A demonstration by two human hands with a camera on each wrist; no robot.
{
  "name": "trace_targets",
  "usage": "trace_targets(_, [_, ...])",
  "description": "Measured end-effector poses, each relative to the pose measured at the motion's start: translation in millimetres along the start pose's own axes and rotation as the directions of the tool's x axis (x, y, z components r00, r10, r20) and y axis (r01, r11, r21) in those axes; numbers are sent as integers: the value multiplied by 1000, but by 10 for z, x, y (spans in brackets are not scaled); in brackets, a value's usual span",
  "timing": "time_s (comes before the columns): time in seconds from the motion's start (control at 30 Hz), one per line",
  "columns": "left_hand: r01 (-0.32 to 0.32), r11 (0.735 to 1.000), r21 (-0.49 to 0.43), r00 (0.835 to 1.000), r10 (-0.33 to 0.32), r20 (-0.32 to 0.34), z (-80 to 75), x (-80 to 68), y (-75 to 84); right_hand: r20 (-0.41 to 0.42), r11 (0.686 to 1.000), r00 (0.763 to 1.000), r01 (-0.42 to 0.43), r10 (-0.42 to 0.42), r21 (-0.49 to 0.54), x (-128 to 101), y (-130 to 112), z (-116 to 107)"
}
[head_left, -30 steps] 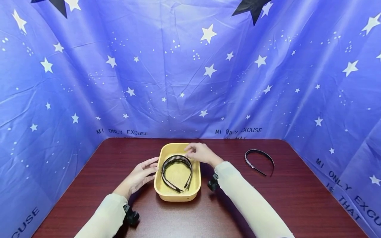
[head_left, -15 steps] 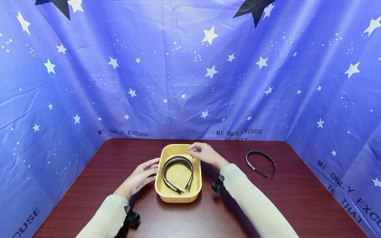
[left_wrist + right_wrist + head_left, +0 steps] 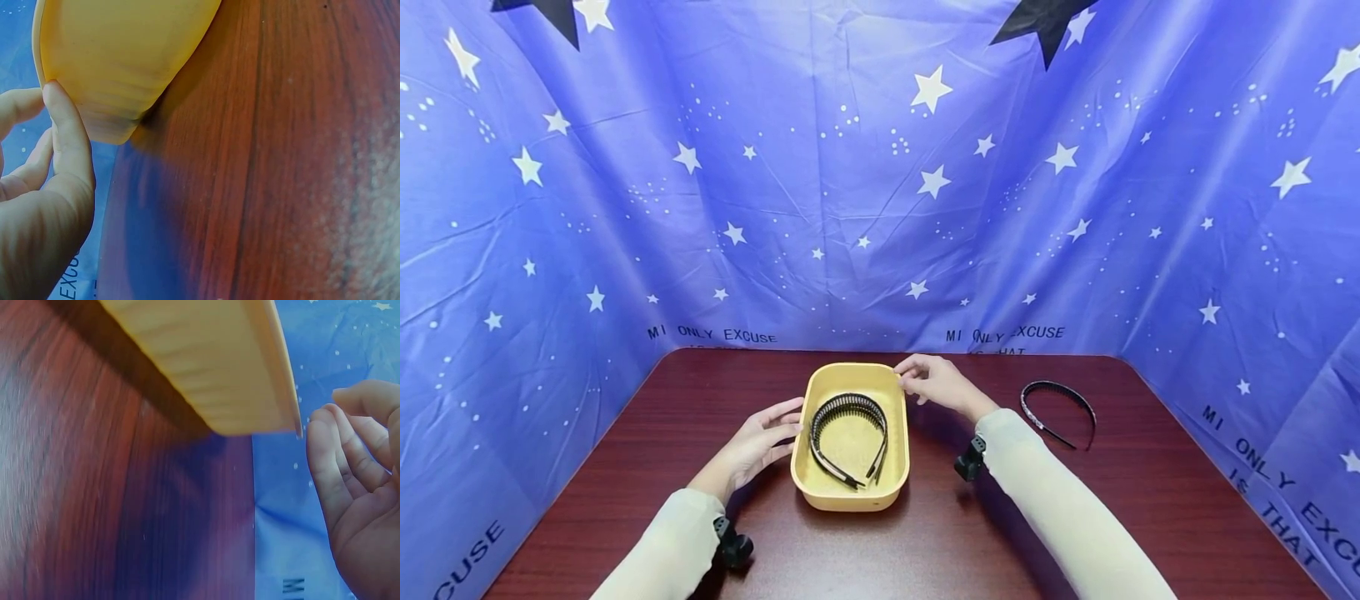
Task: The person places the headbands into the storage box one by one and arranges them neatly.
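Note:
A yellow plastic basin (image 3: 850,502) stands on the table with black toothed headbands (image 3: 848,402) inside, lying together so that I cannot tell their number. At its left side, my left hand (image 3: 752,442) touches the rim with fingertips. Seen from the left wrist, the thumb or a finger (image 3: 70,125) lies against the basin's outer wall (image 3: 125,50). My right hand (image 3: 942,385) is just outside the far right rim. Its fingers (image 3: 325,444) are loosely bent, hold nothing and stand apart from the basin (image 3: 219,375) in the right wrist view.
Another thin dark headband (image 3: 1058,385) with a patterned side lies on the right of the reddish-brown wooden table (image 3: 1150,517). A blue star-printed cloth (image 3: 820,200) hangs behind and along both sides of the table.
My right hand has drawn back from over the basin's inside to outside its right rim. My left hand, the basin and the headbands have stayed in place; the view has shifted slightly.

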State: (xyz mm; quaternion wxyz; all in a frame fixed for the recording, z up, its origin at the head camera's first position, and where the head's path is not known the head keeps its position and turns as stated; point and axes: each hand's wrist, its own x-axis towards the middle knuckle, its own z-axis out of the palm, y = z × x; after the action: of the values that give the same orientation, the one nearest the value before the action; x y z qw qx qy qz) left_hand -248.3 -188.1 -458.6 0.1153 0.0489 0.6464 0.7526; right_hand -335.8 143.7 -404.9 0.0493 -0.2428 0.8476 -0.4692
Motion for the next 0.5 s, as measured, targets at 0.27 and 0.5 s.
trace_targets(0.27, [9,1000,-14,1000,-9,-5,11,1,-1,-33,999,999,-29,28,-26,-85,101,-197])
trace_targets(0.5, [9,1000,-17,1000,-10,-5,18,-6,3,-54,996,998,-42,39,-72,-191,226,-356])
